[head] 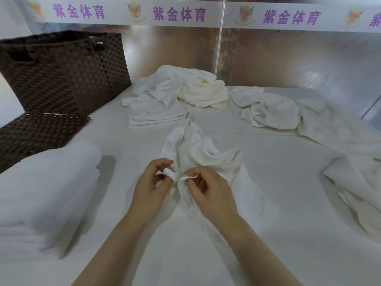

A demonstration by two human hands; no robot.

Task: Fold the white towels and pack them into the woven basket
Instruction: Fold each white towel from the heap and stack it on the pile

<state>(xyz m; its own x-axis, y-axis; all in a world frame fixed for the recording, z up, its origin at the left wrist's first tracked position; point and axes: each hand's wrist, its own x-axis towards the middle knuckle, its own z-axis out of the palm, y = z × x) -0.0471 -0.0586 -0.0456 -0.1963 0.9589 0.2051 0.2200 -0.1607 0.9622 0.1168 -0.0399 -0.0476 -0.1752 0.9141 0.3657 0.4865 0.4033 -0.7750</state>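
Head view: the tall dark brown woven basket (61, 71) stands at the far left of the white table (278, 203), its open mouth turned away so that what lies inside cannot be told. A flat dark brown woven lid or tray (39, 135) lies just in front of it, tilted against the near edge of the basket's base.

Open white surface runs from the middle of the table toward the near edge, between the forearms and out to the right of them. A seam line crosses the tabletop behind the held cloth. The table's far edge meets a shiny metallic wall panel (268, 58) topped by a white banner with purple characters (179, 14).

At centre, the left hand (151, 185) and right hand (210, 191) are close together, each pinching a corner of a crumpled white towel (202, 153) that trails away from them across the table. A blurred stack of folded white towels (47, 195) sits at near left. A smaller folded white towel pile (152, 112) lies beyond the held towel, and loose heaps of unfolded white towels (185, 85) spread behind it. More rumpled towels (272, 112) lie at far right, and another bunched white towel (356, 193) crowds the right edge.
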